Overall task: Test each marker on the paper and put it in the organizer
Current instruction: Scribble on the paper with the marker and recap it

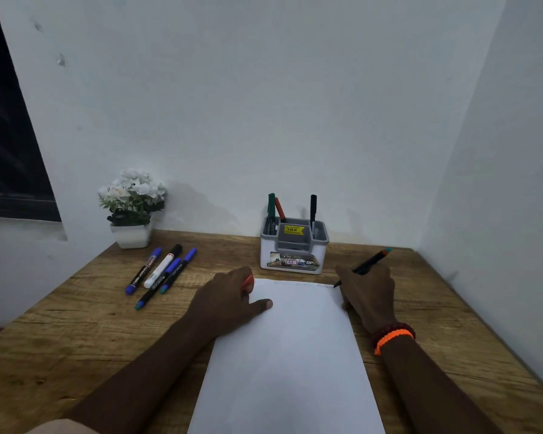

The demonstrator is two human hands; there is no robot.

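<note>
Looking down at: a wooden desk (pixel 76 346) pushed into a corner, grain pretty rough and knotty
Walls: plain white on the back and right side, a few scuffs up top left; dark window (pixel 10 136) on the left edge
Paper: white sheet (pixel 282 364) lying flat in the middle of the desk, small squiggles along its top edge
Right hand (pixel 369 296): fingers curled round a black marker (pixel 365 265), tip down at the paper's top right corner, the teal and orange end pointing up and away; orange band and dark beads on the wrist (pixel 394 336)
Left hand (pixel 229 297): resting on the paper's left edge, thumb stretched out onto the sheet, fingers curled on something orange-red (pixel 248 281), looks like a cap but can't say for sure
Organizer (pixel 293 247): white and grey caddy at the back, just past the paper, yellow price sticker on it; green, red and black markers standing in it
Loose markers (pixel 160 274): five of them lying side by side on the desk left of the paper, mostly blue caps, one white with a black cap
Plant (pixel 132 205): little white flowers in a white pot, back left against the wall
</note>
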